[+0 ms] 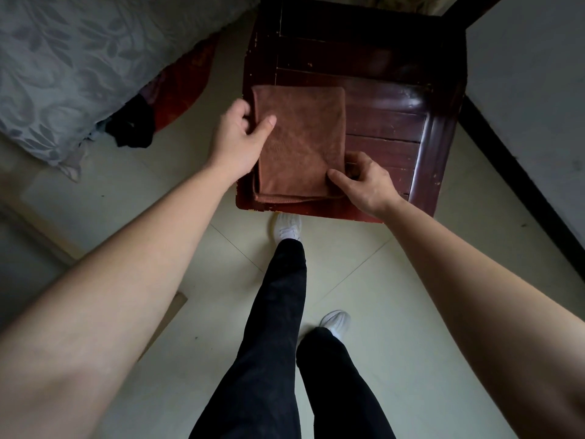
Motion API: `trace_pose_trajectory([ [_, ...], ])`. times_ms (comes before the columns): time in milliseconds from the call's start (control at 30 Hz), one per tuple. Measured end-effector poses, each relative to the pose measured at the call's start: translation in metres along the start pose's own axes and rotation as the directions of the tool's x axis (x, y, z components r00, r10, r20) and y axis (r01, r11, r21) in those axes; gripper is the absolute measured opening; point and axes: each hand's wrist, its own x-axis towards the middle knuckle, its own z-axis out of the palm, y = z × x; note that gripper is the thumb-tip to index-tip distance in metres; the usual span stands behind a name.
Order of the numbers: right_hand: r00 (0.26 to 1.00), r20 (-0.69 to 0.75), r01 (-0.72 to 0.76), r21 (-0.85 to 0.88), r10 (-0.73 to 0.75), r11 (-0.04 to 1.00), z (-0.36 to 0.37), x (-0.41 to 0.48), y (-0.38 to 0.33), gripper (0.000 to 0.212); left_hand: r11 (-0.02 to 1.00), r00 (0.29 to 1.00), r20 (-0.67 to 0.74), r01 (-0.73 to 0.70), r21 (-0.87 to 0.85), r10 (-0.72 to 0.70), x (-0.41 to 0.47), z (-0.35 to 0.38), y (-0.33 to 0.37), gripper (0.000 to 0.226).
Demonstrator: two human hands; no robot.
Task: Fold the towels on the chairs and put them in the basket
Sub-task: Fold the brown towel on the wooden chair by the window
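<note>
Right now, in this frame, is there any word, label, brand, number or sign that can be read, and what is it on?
None: no readable text in this view.
Brown towel: no tag or print showing.
Wooden chair: only scratches and chipped finish, no markings.
White shoes: no brand can be made out.
Grey bedcover: leaf pattern only, no letters.

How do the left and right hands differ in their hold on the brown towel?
The left hand grips the left edge of the brown towel, toward the far corner; the right hand holds its right edge by the near corner. The left hand's thumb lies flat on top; the right hand's fingers curl at the edge, seemingly pinching it. Both hold the same folded towel, lying on the dark wooden chair.
</note>
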Motion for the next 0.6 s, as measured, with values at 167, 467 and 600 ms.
trace_pose_trajectory([
  [167,1.0,-0.001,0.002,-0.1,-0.002,0.995,0.007,-0.001,0.003,0.06,0.965,0.997,-0.016,0.074,0.253,-0.072,0.006,0.003,-0.018,0.032],
  [467,0.991,0.025,0.137,-0.226,-0.135,0.964,0.011,-0.006,-0.001,0.087,0.94,0.927,0.168,0.342,-0.005,-0.336,-0.031,-0.004,-0.024,0.078],
  [600,0.988,-0.024,0.148,-0.165,-0.154,0.975,0.016,-0.004,-0.003,0.085,0.956,0.971,0.136,0.222,-0.193,-0.198,-0.032,0.0,-0.026,0.082],
])
